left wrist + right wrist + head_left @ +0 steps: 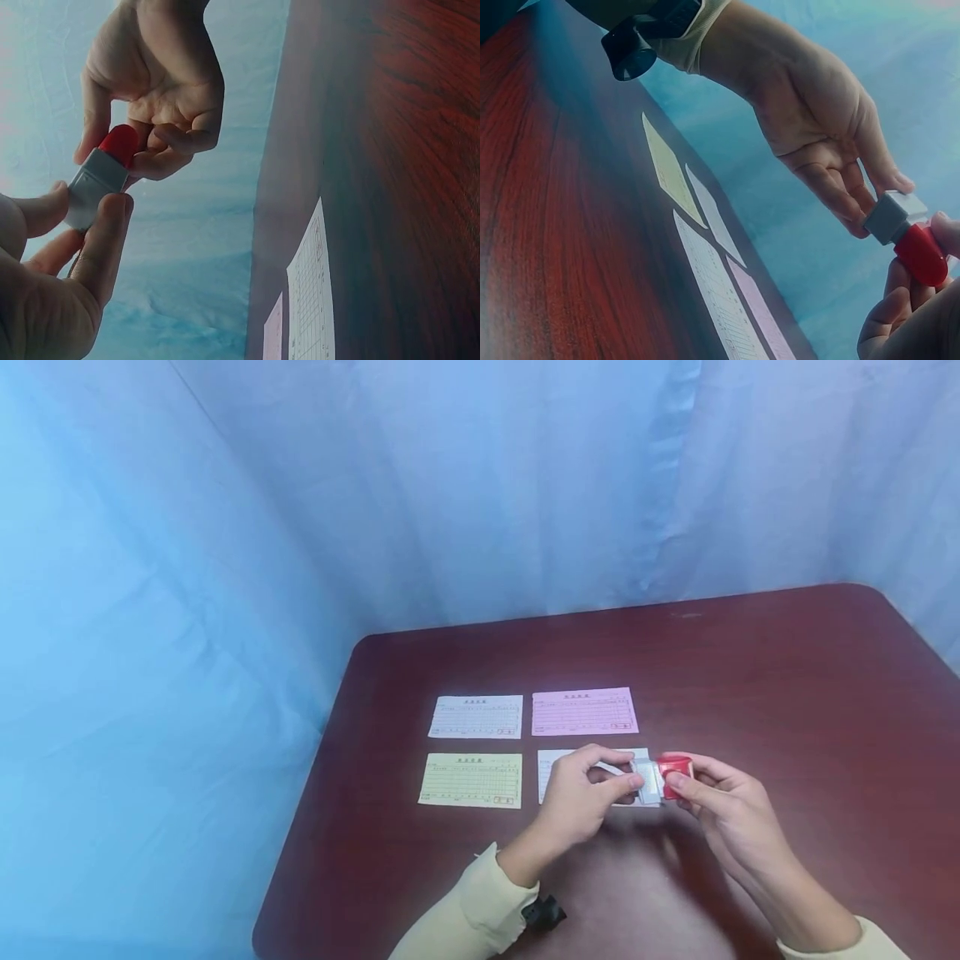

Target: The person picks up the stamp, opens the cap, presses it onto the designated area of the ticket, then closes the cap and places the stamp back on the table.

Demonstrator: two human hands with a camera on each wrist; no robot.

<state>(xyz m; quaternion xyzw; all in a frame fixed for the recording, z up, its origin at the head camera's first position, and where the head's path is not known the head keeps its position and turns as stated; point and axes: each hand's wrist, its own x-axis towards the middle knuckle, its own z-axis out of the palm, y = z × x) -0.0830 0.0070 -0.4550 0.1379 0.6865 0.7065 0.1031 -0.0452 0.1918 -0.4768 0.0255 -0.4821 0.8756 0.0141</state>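
My left hand [573, 797] pinches the grey cap [648, 781] of a small stamp between thumb and fingers. The stamp's red handle [675, 765] is gripped by my right hand [738, 810], thumb on its near side. Cap and handle lie in line, held above a white printed slip [549, 767] that the left hand and stamp partly cover. In the right wrist view, a narrow grey neck shows between the grey cap [892, 215] and the red handle [922, 255]. The stamp's face is out of sight.
A yellow slip [470, 781], another white slip [476, 717] and a pink slip [584, 712] lie flat on the dark red table [810, 693], each with a red mark at its lower right. Blue curtains [487, 485] hang behind and to the left.
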